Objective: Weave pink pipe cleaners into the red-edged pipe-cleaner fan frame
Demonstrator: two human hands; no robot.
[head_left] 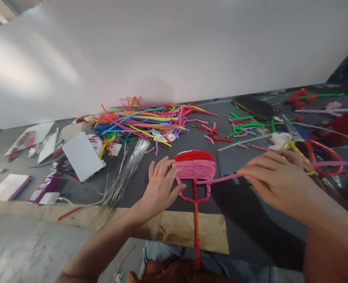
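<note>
A rounded pipe-cleaner shape (194, 169) lies on the dark table, red at its top and pink across its middle. Its lower part is an open pink outline, crossed by a red stem that turns orange and runs to the table's front edge. My left hand (161, 179) rests at its left side, fingers spread, fingertips touching the pink rows. In my right hand (272, 177), thumb and fingers pinch a pink pipe cleaner (224, 179). That strand stretches from the shape's stem to my fingers, and its free end sticks out beyond my hand to the right.
A heap of coloured pipe cleaners (144, 122) lies at the back, with a bundle of thin wires (123, 173) before it. Scissors (328, 159) with red and yellow handles are right of my right hand. A dark phone (255, 107) and white cards (82, 157) lie around. Brown paper (174, 228) lines the front edge.
</note>
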